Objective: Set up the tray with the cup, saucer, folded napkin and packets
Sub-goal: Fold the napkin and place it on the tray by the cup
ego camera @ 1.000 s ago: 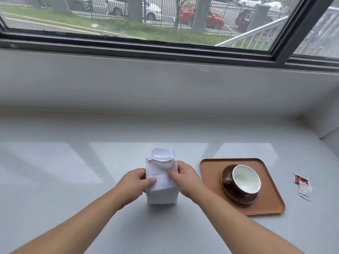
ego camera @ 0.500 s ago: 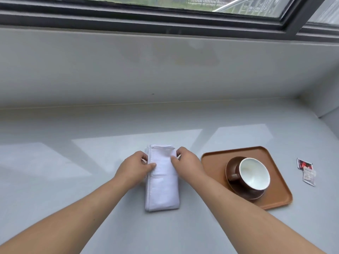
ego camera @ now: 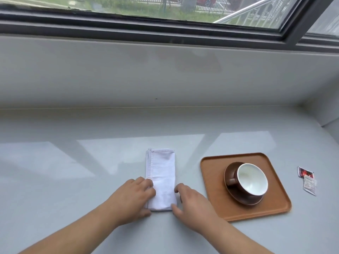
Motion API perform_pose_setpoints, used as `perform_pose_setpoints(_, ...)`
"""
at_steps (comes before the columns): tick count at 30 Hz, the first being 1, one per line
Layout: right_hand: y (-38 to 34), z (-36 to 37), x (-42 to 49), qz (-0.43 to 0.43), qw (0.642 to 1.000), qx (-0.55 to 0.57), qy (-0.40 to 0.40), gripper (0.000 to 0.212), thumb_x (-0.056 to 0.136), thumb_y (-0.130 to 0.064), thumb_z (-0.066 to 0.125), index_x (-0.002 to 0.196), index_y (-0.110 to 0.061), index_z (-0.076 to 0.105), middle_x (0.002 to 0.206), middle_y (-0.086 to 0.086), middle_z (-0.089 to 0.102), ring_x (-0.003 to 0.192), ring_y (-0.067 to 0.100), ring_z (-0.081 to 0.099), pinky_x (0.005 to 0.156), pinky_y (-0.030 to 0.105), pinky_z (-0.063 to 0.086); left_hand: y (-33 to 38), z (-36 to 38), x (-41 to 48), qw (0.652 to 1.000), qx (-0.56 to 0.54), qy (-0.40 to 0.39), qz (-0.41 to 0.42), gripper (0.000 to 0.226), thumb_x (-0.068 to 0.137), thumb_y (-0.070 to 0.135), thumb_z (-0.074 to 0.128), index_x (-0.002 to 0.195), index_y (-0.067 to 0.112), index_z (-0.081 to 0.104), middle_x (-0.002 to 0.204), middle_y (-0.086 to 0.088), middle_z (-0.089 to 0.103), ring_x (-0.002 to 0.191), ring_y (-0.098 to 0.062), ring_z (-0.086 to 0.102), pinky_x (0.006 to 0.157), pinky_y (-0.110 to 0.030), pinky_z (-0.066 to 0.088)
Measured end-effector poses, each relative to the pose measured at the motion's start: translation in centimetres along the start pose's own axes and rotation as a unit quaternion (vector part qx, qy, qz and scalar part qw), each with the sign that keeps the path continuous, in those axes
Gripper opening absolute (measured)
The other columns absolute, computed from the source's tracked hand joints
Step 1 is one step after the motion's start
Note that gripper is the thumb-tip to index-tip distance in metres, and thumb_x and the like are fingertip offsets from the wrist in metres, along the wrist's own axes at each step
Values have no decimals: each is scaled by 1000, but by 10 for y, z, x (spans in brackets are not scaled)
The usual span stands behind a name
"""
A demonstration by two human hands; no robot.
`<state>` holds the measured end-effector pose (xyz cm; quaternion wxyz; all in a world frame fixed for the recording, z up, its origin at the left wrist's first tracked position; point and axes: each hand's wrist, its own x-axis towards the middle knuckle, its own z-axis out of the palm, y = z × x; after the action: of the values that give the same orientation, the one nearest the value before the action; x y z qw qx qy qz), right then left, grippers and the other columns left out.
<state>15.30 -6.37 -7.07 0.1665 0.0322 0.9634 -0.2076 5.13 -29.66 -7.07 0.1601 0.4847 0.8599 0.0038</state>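
Beside the tray [ego camera: 211, 182], left hand [ego camera: 134, 196] and right hand [ego camera: 190, 200] rest flat, unclenched, flanking the folded napkin [ego camera: 162, 173].

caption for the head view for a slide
Both hands, left hand and right hand, flatten the folded napkin beside the tray.

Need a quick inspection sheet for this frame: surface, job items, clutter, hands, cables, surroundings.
Surface: pale grey glossy counter, window reflections on it.
Tray: orange-brown, right of centre, on the counter.
Cup: white inside, brown outside, on the brown saucer, both on the tray.
Napkin: white, folded into a long strip, flat on the counter left of the tray, not on it.
Packets: two, on the counter right of the tray, overlapping.
Clutter: nothing seen.
Left hand: resting on the napkin's near left edge.
Right hand: at the napkin's near right edge.
Cables: nothing seen.
Surroundings: window above the wall; grass, fence, cars outside.
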Motion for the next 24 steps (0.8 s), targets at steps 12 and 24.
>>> perform_pose_setpoints(12,3,-3,-21,-137,980,-141,22,52,81,-27,55,133,-31,50,117,2,50,100,29,50,83,41,46,42,-10,-26,980,-157,48,-115,23,90,46,41,97,30,56,91,10,64,89,-13,54,75,-34,48)
perform_pose_setpoints(24,-13,-22,-3,4,979,203,-21,25,97,-42,54,84,-21,58,80,-10,58,66,6,51,55,20,39,31,-14,-33,856,-426,35,-289,19,71,52,64,82,37,62,74,20,66,62,-2,57,59,-28,46)
